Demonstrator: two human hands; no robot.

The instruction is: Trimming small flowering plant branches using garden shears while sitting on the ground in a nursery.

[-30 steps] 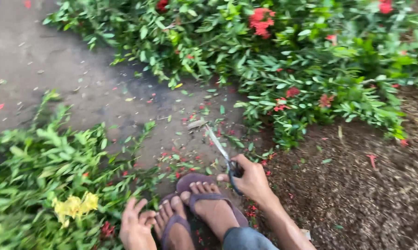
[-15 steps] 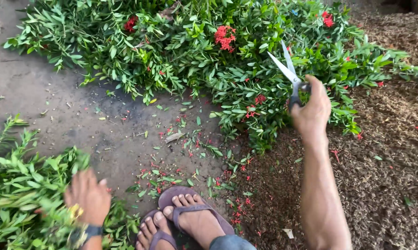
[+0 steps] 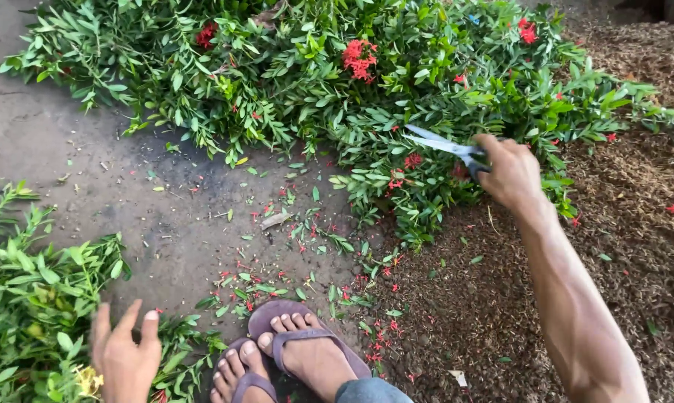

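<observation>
Against the large heap of cut branches (image 3: 337, 82), the right hand (image 3: 510, 173) has dropped lower than half a second ago, gripping scissors (image 3: 445, 144) whose blades now point left. Left hand (image 3: 124, 358), fingers spread, rests on the smaller pile (image 3: 30, 298) beside sandalled feet (image 3: 299, 354).

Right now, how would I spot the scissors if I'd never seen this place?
Find the big heap of cut green branches with red flowers across the top of the view. At its lower right edge, where the brown mulch begins, the right hand holds the scissors. Their pale metal blades, pointing left, are the only shiny thing among the leaves.
</observation>
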